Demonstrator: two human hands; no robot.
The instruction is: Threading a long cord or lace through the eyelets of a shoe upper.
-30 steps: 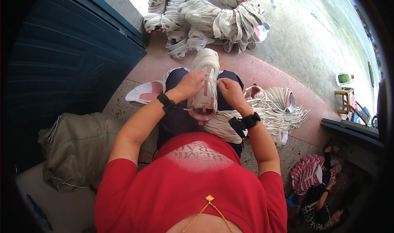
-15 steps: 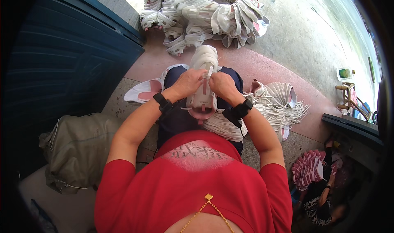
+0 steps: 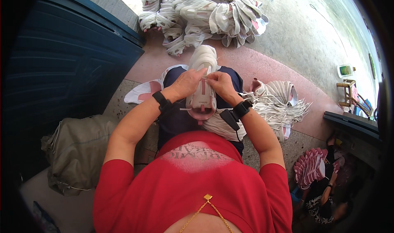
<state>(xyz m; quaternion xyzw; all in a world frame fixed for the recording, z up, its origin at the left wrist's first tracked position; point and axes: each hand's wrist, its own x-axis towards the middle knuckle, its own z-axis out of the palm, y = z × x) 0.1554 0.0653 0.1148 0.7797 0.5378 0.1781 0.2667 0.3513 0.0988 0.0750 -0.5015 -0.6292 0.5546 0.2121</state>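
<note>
A white and pink shoe upper (image 3: 202, 99) lies lengthwise on my lap, its rounded toe pointing away from me. My left hand (image 3: 189, 83) is closed on the left edge of its lacing opening. Opposite it, my right hand (image 3: 221, 84) pinches a thin white shoelace at the opening, mostly hidden by the fingers. Beside the upper, a thick bundle of white shoelaces (image 3: 225, 126) rests across my right thigh. Another white and pink shoe piece (image 3: 141, 92) sticks out beyond my left thigh.
Many shoe uppers (image 3: 205, 15) are heaped on the floor ahead. More uppers with loose laces (image 3: 283, 99) lie to my right. A blue door (image 3: 69, 48) and a full sack (image 3: 82, 149) flank my left. At lower right, a co-worker (image 3: 324, 192) sits by pink uppers (image 3: 308, 169); a stool (image 3: 349, 93) stands farther off.
My right hand has shifted slightly left and its wrist has turned, bringing its fingers closer to my left hand. The upper has stayed in place on my lap.
</note>
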